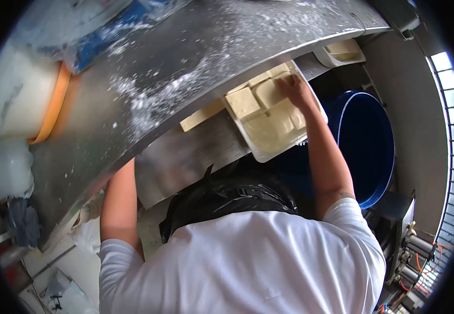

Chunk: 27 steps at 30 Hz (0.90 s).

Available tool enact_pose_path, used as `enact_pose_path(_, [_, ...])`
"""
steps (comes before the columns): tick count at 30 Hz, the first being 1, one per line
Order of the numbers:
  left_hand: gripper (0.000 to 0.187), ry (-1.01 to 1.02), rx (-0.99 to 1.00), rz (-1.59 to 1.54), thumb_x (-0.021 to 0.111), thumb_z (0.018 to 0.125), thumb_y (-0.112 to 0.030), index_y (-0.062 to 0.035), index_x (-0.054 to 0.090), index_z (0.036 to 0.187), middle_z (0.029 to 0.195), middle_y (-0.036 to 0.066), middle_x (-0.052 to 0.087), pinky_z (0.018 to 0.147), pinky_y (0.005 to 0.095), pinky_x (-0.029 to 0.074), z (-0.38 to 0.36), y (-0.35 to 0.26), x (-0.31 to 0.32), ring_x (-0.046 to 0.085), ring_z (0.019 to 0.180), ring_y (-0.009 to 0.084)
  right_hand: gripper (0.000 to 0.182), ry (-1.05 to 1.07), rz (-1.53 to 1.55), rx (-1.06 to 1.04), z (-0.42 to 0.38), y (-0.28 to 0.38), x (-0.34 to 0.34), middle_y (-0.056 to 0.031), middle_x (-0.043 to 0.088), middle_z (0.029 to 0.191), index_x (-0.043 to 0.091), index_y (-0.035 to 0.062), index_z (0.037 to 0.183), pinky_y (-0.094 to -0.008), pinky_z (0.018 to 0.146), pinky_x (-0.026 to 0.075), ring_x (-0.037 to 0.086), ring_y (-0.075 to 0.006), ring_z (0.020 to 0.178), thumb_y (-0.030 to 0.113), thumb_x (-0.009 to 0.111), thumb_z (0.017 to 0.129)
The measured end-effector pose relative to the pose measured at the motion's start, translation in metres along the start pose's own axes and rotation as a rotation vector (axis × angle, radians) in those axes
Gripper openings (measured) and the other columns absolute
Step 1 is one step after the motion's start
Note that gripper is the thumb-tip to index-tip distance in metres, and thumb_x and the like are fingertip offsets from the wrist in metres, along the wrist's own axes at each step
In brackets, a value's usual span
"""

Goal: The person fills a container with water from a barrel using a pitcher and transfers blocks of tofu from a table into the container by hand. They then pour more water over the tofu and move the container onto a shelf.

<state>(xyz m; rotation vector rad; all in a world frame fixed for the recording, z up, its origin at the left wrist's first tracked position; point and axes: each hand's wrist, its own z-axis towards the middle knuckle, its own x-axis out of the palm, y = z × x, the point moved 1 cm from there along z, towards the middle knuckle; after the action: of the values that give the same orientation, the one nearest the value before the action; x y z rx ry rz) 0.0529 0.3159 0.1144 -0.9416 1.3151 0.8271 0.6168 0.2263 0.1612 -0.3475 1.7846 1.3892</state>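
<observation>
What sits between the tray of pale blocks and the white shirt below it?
In the head view, a crumpled black plastic bag lies between the tray and the white shirt, with the blue barrel beside it.

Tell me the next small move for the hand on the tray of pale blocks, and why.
Probably close the right hand on the block under it and lift it out. The fingers lie flat on that block at the far end of the tray, with no grip yet, and the blocks sit packed side by side. The left hand is hidden under the steel table, so it cannot help.
</observation>
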Motion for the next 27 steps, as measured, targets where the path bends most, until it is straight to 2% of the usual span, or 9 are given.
enact_pose_path(2, [0.082, 0.29, -0.158, -0.584, 0.086, 0.083, -0.035, -0.0037, 0.05, 0.149, 0.138, 0.018, 0.064, 0.109, 0.0425, 0.046, -0.015, 0.004, 0.011, 0.061, 0.126, 0.0324, 0.053, -0.021, 0.148, 0.086, -0.014, 0.02, -0.011, -0.0259, 0.073, 0.109, 0.067, -0.0001, 0.126, -0.0484, 0.094, 0.054, 0.07, -0.0421, 0.105, 0.043, 0.07, 0.094])
enact_pose_path(3, [0.082, 0.285, -0.175, -0.58, 0.086, 0.083, -0.035, -0.0037, 0.05, 0.149, 0.138, 0.018, 0.064, 0.109, 0.0425, 0.046, -0.02, 0.005, 0.013, 0.061, 0.126, 0.0324, 0.049, -0.358, -0.229, -0.218, -0.017, 0.022, -0.003, -0.0243, 0.072, 0.116, 0.066, 0.0026, 0.128, -0.0489, 0.097, 0.052, 0.067, -0.0428, 0.111, 0.039, 0.069, 0.096])
enact_pose_path(6, [0.073, 0.141, -0.04, -0.435, 0.087, 0.08, -0.027, -0.0026, 0.055, 0.141, 0.131, 0.017, 0.067, 0.107, 0.0393, 0.047, -0.03, -0.003, 0.008, 0.063, 0.122, 0.0272, 0.042, -0.42, -0.1, -0.416, -0.061, 0.062, 0.013, -0.0205, 0.069, 0.121, 0.065, 0.0043, 0.129, -0.0479, 0.102, 0.051, 0.062, -0.0419, 0.12, 0.018, 0.076, 0.091])
enact_pose_path(9, [0.052, 0.377, -0.187, -0.913, 0.086, 0.082, -0.017, -0.002, 0.057, 0.122, 0.12, 0.008, 0.068, 0.101, 0.0339, 0.049, -0.044, -0.021, 0.002, 0.064, 0.112, 0.017, 0.053, -0.127, 0.245, -0.492, -0.11, 0.103, 0.055, -0.0207, 0.067, 0.124, 0.06, 0.0031, 0.134, -0.0459, 0.107, 0.049, 0.061, -0.0404, 0.123, 0.014, 0.08, 0.087])
enact_pose_path(13, [0.062, 0.612, -0.138, -1.382, 0.086, 0.085, -0.021, -0.0016, 0.055, 0.135, 0.123, 0.007, 0.065, 0.103, 0.0334, 0.048, -0.048, -0.085, -0.02, 0.062, 0.116, 0.0175, 0.069, 0.34, 0.515, -0.487, -0.16, 0.139, 0.103, -0.023, 0.061, 0.136, 0.05, 0.0014, 0.146, -0.0411, 0.109, 0.048, 0.06, -0.0375, 0.126, 0.024, 0.082, 0.09])
enact_pose_path(16, [0.066, 0.64, 0.076, -1.819, 0.072, 0.1, -0.043, -0.0031, 0.047, 0.147, 0.121, 0.006, 0.064, 0.094, 0.0313, 0.053, -0.032, -0.153, -0.058, 0.063, 0.107, 0.0137, 0.068, 0.496, 0.779, -0.239, -0.182, 0.153, 0.095, -0.0196, 0.061, 0.137, 0.046, 0.0007, 0.149, -0.0366, 0.107, 0.048, 0.06, -0.0291, 0.126, 0.028, 0.078, 0.096])
enact_pose_path(19, [0.063, 0.656, 0.099, -1.604, 0.06, 0.106, -0.046, -0.0058, 0.043, 0.152, 0.116, 0.008, 0.063, 0.072, 0.0306, 0.061, -0.005, -0.16, -0.077, 0.067, 0.095, 0.0121, 0.058, 0.437, 1.15, 0.219, -0.18, 0.142, 0.049, -0.0132, 0.066, 0.125, 0.051, -0.001, 0.144, -0.0343, 0.099, 0.05, 0.064, -0.0212, 0.115, 0.018, 0.077, 0.096])
enact_pose_path(24, [0.073, -0.086, 0.02, -0.394, 0.072, 0.098, -0.044, -0.0047, 0.045, 0.153, 0.147, 0.02, 0.057, 0.108, 0.0416, 0.049, 0.067, -0.1, -0.056, 0.06, 0.13, 0.0315, 0.051, 0.225, 1.21, 0.357, -0.157, 0.077, 0.001, -0.0142, 0.069, 0.113, 0.055, 0.0004, 0.14, -0.0354, 0.089, 0.058, 0.071, -0.0216, 0.102, 0.014, 0.075, 0.095])
enact_pose_path(27, [0.075, -0.092, 0.022, -0.144, 0.074, 0.096, -0.043, -0.0042, 0.044, 0.154, 0.149, 0.021, 0.055, 0.109, 0.0422, 0.048, 0.078, -0.076, -0.055, 0.057, 0.133, 0.0329, 0.054, 0.175, 0.965, 0.385, -0.145, 0.06, 0.006, -0.0161, 0.07, 0.115, 0.056, -0.0016, 0.138, -0.0355, 0.088, 0.059, 0.071, -0.0224, 0.102, 0.021, 0.078, 0.094])
